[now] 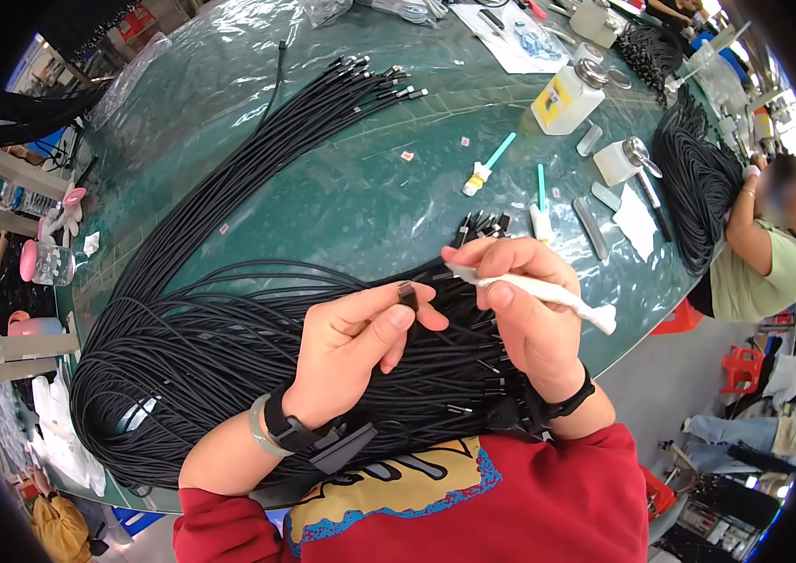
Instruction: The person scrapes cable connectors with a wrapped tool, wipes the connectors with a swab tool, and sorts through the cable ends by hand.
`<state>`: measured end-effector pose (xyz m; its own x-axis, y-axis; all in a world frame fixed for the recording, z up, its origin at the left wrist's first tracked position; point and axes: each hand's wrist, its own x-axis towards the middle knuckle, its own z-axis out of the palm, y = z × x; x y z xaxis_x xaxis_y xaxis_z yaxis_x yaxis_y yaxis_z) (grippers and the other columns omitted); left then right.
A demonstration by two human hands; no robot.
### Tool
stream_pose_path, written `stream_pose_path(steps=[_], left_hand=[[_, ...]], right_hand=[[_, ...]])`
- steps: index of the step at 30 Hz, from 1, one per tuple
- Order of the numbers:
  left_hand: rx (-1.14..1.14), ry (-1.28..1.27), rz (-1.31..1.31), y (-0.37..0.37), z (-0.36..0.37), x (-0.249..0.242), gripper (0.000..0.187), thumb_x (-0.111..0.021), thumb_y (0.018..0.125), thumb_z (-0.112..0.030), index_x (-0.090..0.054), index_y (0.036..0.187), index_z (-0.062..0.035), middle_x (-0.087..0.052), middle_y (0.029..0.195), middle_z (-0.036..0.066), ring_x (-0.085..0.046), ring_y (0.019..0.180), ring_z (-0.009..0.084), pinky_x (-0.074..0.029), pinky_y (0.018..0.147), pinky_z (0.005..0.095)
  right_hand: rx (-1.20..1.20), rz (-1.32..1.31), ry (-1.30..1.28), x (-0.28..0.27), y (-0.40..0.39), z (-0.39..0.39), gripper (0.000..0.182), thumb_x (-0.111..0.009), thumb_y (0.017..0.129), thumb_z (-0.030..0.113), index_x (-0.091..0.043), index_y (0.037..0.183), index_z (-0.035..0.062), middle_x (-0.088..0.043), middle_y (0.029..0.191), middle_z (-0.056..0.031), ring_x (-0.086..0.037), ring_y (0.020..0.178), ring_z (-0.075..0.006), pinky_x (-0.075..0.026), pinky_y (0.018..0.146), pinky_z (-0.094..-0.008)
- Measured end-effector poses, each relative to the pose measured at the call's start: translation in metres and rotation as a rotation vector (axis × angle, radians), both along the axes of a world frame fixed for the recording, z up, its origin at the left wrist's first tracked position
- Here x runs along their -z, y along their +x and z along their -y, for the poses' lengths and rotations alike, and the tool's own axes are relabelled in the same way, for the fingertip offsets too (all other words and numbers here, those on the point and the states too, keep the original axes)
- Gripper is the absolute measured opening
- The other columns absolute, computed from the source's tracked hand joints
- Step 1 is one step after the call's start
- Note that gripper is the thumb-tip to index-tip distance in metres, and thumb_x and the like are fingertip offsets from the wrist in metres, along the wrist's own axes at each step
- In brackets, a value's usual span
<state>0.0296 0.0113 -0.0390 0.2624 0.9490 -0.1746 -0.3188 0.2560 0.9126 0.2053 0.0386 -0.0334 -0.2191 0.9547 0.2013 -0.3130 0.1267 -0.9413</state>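
Between the thumb and fingers of my left hand (pixel 360 338) is a small black cable connector (pixel 407 295). My right hand (pixel 534 314) pinches a twisted white cloth (pixel 562 298), whose tip points left toward the connector without touching it. Under both hands lies a large looped bundle of black cables (pixel 229 347), with many connector ends near my right hand. Another straight bundle of black cables (pixel 257 155) stretches toward the back of the table, its metal plugs bunched together.
On the green table (pixel 323 220) are a white bottle with a yellow label (pixel 567 97), a smaller bottle (pixel 620 161), and two turquoise sticks with white wrapped ends (pixel 478 176). A co-worker (pixel 764 239) sits at the right beside coiled black cables (pixel 693 188).
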Motion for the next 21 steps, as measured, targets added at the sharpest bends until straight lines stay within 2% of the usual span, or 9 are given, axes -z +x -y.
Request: stream_pose_path(steps=[2, 5, 10, 13, 21], left_hand=[[0.011, 0.035, -0.025, 0.001, 0.001, 0.001, 0.022, -0.047, 0.086, -0.01, -0.055, 0.099, 0.0051, -0.06, 0.078, 0.011, -0.042, 0.05, 0.0052, -0.036, 0.046, 0.0181], [0.037, 0.084, -0.03, -0.001, 0.0, 0.006, 0.023, -0.046, 0.086, -0.009, -0.055, 0.104, 0.0027, -0.061, 0.08, 0.007, -0.044, 0.051, 0.004, -0.036, 0.046, 0.0166], [0.041, 0.138, -0.053, -0.001, 0.002, 0.007, 0.024, -0.046, 0.086, -0.007, -0.055, 0.107, 0.0011, -0.06, 0.08, 0.004, -0.044, 0.053, 0.0035, -0.036, 0.045, 0.0159], [0.036, 0.152, -0.06, -0.002, 0.003, 0.01, 0.023, -0.047, 0.086, -0.006, -0.055, 0.106, 0.001, -0.06, 0.079, 0.004, -0.045, 0.053, 0.0035, -0.036, 0.045, 0.016], [0.022, 0.154, -0.05, -0.002, 0.005, 0.013, 0.023, -0.05, 0.084, -0.005, -0.055, 0.106, 0.0006, -0.059, 0.077, 0.003, -0.045, 0.053, 0.004, -0.036, 0.046, 0.0162]], right_hand=[[-0.017, -0.021, -0.057, -0.002, -0.002, 0.004, 0.019, -0.058, 0.078, 0.015, -0.056, 0.084, -0.0028, -0.057, 0.082, -0.0139, -0.054, 0.089, -0.025, -0.041, 0.082, -0.0374], [-0.157, -0.079, -0.036, -0.005, -0.003, 0.007, 0.012, -0.058, 0.077, 0.002, -0.056, 0.088, -0.0032, -0.057, 0.098, -0.0169, -0.056, 0.087, -0.0189, -0.046, 0.072, -0.0284], [-0.133, 0.005, 0.098, -0.002, -0.005, 0.007, 0.012, -0.059, 0.075, -0.001, -0.056, 0.087, -0.0037, -0.058, 0.096, -0.0183, -0.058, 0.087, -0.0213, -0.047, 0.07, -0.0289], [-0.1, 0.096, 0.206, 0.0, -0.007, 0.006, 0.014, -0.058, 0.078, 0.009, -0.056, 0.082, -0.0042, -0.059, 0.077, -0.0162, -0.056, 0.09, -0.0288, -0.044, 0.081, -0.0413], [-0.1, 0.108, 0.194, -0.003, -0.007, 0.006, 0.01, -0.058, 0.077, 0.005, -0.056, 0.081, -0.0041, -0.059, 0.077, -0.0154, -0.056, 0.09, -0.0298, -0.043, 0.082, -0.0425]])
